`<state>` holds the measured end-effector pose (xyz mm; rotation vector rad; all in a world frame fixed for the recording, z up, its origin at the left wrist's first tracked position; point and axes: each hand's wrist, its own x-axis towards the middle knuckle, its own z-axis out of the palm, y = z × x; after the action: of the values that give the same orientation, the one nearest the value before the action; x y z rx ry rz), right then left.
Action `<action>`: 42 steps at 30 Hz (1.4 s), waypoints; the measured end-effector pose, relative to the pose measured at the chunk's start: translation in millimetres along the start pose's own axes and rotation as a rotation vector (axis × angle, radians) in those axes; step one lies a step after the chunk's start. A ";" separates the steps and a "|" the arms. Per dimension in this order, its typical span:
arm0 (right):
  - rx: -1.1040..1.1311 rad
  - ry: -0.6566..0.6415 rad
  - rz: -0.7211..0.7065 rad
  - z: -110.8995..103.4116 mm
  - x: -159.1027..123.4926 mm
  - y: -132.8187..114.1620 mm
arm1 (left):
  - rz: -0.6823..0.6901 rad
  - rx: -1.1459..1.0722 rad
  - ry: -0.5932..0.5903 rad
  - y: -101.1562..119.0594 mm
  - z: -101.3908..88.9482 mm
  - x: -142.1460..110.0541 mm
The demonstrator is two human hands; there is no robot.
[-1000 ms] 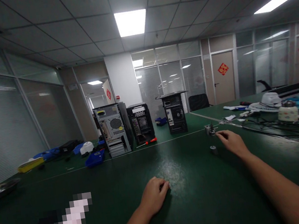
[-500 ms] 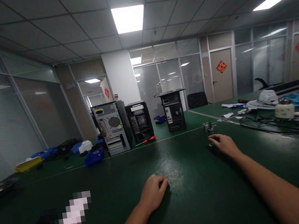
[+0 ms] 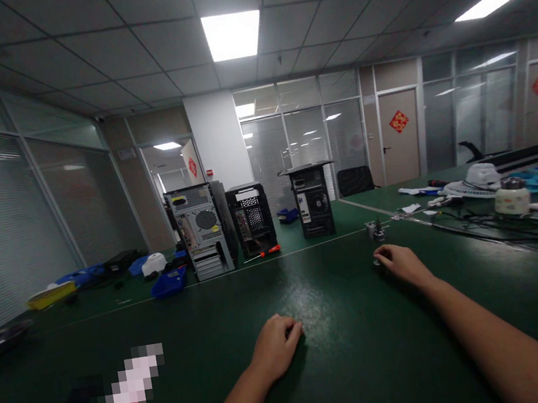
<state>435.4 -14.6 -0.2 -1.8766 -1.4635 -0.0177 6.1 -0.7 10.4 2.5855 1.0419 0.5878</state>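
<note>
Panel-topped black computer case [image 3: 314, 201], one, upright on the green counter [image 3: 352, 351]; places below are taken from it, as the person sees it. Right hand [image 3: 402, 264], nearer than the case and to its right: arm reaching well forward, right forearm [image 3: 500, 328] on a long slant from the near right, back of the hand uppermost, fingers bent downward and bunched, thumb close beside them. Small metal piece [image 3: 376, 263], one, nearer than the case and to its right, mostly hidden at the right fingertips; whether the right grip pinches it or merely touches it cannot be told. Upright metal parts [image 3: 375, 231], a small group, in front of the case and to its right. Left hand [image 3: 276, 345], well nearer than the case and to its left: low over the counter, knuckles up, fingers curled, thumb pointing forward with a slight gap beneath the forefinger; contents of the left grip, if any, hidden. Red-handled screwdriver [image 3: 270, 250], lying left of the case and slightly nearer. Mesh-backed black computer case [image 3: 253, 221], next to the left; grey computer case [image 3: 203, 231], farther left.
</note>
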 end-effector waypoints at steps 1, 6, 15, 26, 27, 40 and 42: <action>0.000 -0.008 0.002 -0.2 -0.2 -0.1 | 0.000 -0.001 0.001 0.0 0.1 0.1; -0.036 -0.011 0.018 -1.1 -1.0 -0.7 | -0.021 0.000 0.000 1.9 -0.1 0.1; -0.039 -0.031 0.025 -3.3 -5.0 -7.8 | -0.014 0.004 0.004 1.4 -0.2 -0.2; -0.067 -0.010 0.023 -3.2 -5.9 -7.0 | -0.016 0.013 -0.003 -0.3 0.3 0.4; -0.072 -0.011 0.024 -2.8 -5.6 -6.7 | -0.018 0.012 -0.003 -0.1 0.2 0.2; -0.137 -0.004 0.004 -3.8 -5.9 -9.8 | -0.016 0.002 0.002 -4.5 3.8 0.9; -0.140 -0.003 0.000 -4.6 -6.9 -11.2 | -0.007 0.000 0.007 -5.3 4.5 0.7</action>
<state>425.5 -22.1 6.2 -1.9896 -1.4977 -0.1200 5.5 3.0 4.4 2.5811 1.0525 0.5961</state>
